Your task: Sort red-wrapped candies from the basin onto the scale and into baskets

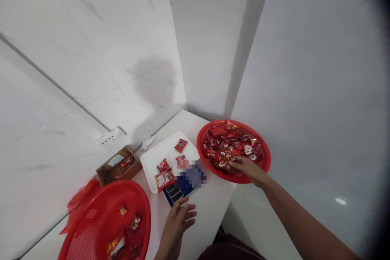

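My right hand [248, 169] reaches into a round red tray [265, 158] heaped with several red candy packets [228, 144]; its fingers curl onto the packets at the near edge. My left hand [179, 219] rests on the white counter [207, 207] with fingers loosely apart, holding nothing, just below a dark blue scale [178, 190]. A white tray [152, 160] on the scale carries several red packets [164, 178].
A red perforated basket [91, 219] with a few packets sits at the lower left, a red plastic bag [81, 197] behind it. A small open cardboard box [117, 166] stands against the tiled wall near a socket [111, 138]. The counter ends to the right.
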Action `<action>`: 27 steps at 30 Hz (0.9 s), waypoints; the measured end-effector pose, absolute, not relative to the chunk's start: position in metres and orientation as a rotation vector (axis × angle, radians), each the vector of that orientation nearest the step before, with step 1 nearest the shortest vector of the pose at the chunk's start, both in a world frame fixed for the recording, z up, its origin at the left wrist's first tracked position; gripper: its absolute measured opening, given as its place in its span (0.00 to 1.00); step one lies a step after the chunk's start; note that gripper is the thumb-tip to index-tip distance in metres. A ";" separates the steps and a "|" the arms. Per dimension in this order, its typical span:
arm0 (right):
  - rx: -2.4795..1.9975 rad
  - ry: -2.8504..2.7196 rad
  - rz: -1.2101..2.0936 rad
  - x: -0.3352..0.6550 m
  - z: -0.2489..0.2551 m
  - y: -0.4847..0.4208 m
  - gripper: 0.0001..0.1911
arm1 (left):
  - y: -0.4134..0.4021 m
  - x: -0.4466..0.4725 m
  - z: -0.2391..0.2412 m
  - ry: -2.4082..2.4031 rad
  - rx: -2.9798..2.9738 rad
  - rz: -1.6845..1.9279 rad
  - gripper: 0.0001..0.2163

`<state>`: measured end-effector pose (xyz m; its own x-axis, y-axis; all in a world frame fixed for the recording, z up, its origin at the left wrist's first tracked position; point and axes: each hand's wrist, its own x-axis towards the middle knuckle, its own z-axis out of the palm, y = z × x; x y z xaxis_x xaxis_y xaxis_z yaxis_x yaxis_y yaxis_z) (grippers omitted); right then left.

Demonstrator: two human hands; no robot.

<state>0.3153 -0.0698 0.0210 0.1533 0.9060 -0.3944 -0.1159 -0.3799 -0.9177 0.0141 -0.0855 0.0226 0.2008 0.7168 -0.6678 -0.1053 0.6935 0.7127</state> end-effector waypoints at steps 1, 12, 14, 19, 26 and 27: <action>-1.399 -0.780 1.478 0.307 0.028 -0.072 0.13 | -0.087 0.019 0.027 1.205 0.601 0.613 0.20; -0.908 -1.078 2.008 0.222 0.055 -0.092 0.20 | -0.085 0.052 0.061 0.910 0.574 0.727 0.16; -0.958 -1.058 1.984 0.222 0.052 -0.092 0.21 | -0.084 0.047 0.060 0.922 0.557 0.781 0.14; -1.063 -0.998 1.888 0.231 0.045 -0.092 0.23 | -0.081 0.036 0.058 0.964 0.524 0.863 0.14; -0.950 -0.921 1.903 0.230 0.043 -0.094 0.23 | -0.080 0.031 0.057 0.969 0.506 0.895 0.13; -0.913 -0.919 1.915 0.230 0.044 -0.094 0.23 | -0.080 0.031 0.056 0.976 0.494 0.894 0.14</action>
<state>0.2297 -0.0941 0.0436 -0.4143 0.8737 -0.2551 -0.3474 -0.4109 -0.8429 0.0307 -0.0804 0.0564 0.2605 0.8283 -0.4961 -0.4212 0.5598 0.7136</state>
